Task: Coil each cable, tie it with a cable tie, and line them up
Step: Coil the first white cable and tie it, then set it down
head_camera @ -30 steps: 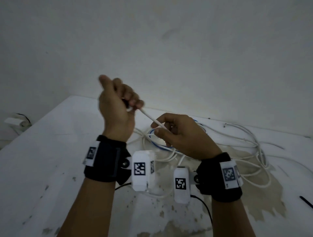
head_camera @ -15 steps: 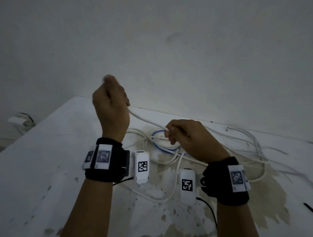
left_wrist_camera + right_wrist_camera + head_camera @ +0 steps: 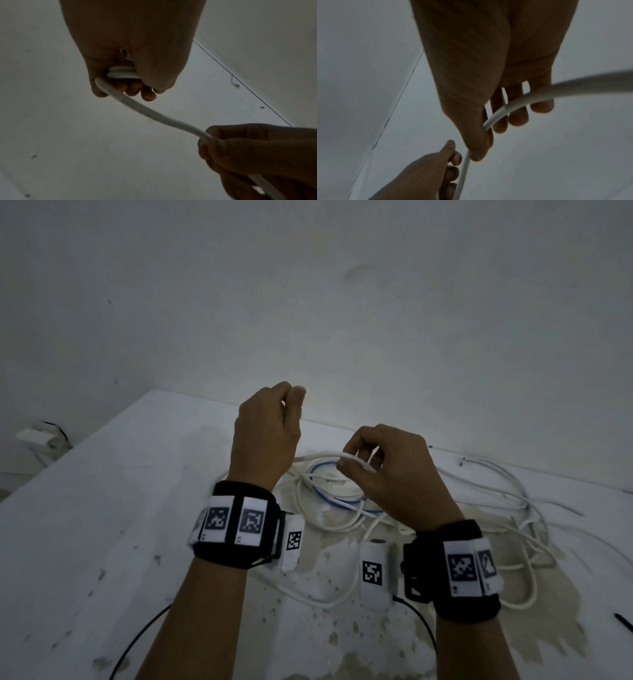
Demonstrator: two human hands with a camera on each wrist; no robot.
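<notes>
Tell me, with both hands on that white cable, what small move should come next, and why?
Probably the right hand should swing its stretch of the white cable over to the left hand to lay one more loop. The left hand already grips a few small turns, seen in the left wrist view, while most of the cable lies loose on the table.

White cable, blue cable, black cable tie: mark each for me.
white cable [image 3: 154, 115], left wrist view, span between both hands.
blue cable [image 3: 320, 474], head view, loop's far arc.
black cable tie [image 3: 624, 622], head view, strip on table.
</notes>
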